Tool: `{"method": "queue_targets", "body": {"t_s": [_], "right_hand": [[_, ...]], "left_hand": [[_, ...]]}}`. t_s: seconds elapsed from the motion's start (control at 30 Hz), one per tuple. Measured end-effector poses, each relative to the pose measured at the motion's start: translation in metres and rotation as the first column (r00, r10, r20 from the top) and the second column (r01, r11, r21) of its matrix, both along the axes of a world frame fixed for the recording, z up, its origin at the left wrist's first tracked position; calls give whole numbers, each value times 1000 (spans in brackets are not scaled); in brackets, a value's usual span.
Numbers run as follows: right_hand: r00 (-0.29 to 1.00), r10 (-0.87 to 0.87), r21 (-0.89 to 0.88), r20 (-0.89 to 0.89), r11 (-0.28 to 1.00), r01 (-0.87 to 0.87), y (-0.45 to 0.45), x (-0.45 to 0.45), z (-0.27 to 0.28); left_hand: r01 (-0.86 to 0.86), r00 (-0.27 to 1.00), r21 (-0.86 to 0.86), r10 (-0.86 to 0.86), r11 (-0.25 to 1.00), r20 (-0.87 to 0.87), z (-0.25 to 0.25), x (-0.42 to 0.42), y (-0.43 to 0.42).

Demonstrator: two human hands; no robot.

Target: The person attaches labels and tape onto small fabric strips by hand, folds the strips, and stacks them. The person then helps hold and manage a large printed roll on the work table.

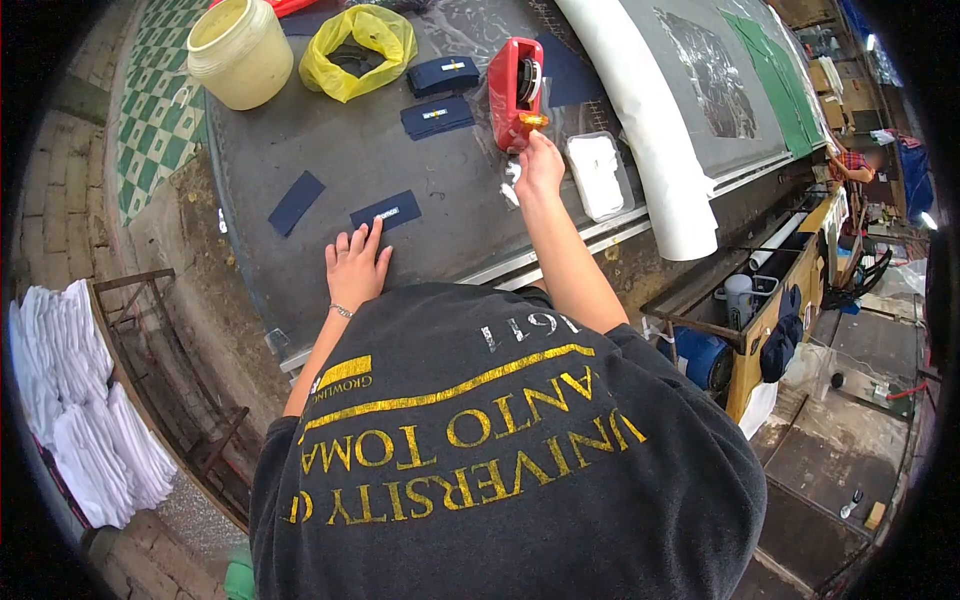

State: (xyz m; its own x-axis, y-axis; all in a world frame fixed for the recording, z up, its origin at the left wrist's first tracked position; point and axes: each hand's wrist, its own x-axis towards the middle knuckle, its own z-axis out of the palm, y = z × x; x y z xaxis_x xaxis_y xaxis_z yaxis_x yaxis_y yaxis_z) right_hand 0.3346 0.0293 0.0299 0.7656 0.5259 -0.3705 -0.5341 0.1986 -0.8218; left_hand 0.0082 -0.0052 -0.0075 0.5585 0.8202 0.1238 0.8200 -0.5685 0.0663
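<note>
Rests the left hand point(355, 260) on the dark surface point(320, 150), fingers open and loosely spread, gripping nothing, with the index fingertip on one labelled navy strip point(402, 210). Reaches with the right hand point(541, 165) to one red tape dispenser point(503, 110), fingers drawn close together at its orange front edge point(533, 119); cannot tell how tightly closed, nor of any tape in their hold. Shows one tape roll point(528, 75) inside.

Left of the labelled strip and apart from it, one plain navy strip point(297, 203), lying slantwise. Farther back, just left of the dispenser, two navy stacks point(433, 122), one behind the other, each with a small label on top. Cannot make out any lettering on these labels.

Counts also one yellow bag point(325, 65) with dark pieces inside, one cream bucket point(240, 60) beside it, one long white roll point(645, 140) and, between roll and right hand, one white bundle point(593, 165) in clear plastic.

Reads upside down on the black shirt point(520, 540): "UNIVERSITY O", "ANTO TOMA" and "GROWLING" in yellow, partly cut off; also "1611".

Off left, many-layered piles of white cloth point(85, 420); off right, one person in plaid point(855, 162).
</note>
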Motion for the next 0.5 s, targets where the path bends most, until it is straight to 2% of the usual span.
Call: {"method": "queue_targets", "body": {"t_s": [0.07, 0.2, 0.3, 0.37, 0.4, 0.47, 0.5], "right_hand": [[999, -17, -92, 35, 996, 20, 0, -3, -1], [989, -54, -113, 139, 991, 70, 8, 7, -29], [981, -46, -113, 186, 991, 68, 10, 2, -24], [971, -41, -210, 237, 973, 93, 6, -5, -8], [971, -30, -216, 237, 973, 83, 5, -2, -17], [927, -70, -366, 367, 906, 214, -2, 13, -58], [923, -32, -377, 384, 907, 188, -10, 16, -66]], "left_hand": [[-1, 1000, -1, 1, 1000, 4, 0, 0, 0], [-6, 1000, 3, 6, 1000, 6, 4, 1, -1], [-9, 1000, 0, 9, 1000, 6, 2, 1, -1], [-13, 1000, -20, 13, 1000, 3, 3, 1, 0], [-16, 1000, -39, 16, 999, 2, 3, 1, -1], [-13, 1000, -34, 14, 999, 17, 1, 0, -2], [-7, 999, -18, 7, 1000, 32, -1, 0, 0]]}}
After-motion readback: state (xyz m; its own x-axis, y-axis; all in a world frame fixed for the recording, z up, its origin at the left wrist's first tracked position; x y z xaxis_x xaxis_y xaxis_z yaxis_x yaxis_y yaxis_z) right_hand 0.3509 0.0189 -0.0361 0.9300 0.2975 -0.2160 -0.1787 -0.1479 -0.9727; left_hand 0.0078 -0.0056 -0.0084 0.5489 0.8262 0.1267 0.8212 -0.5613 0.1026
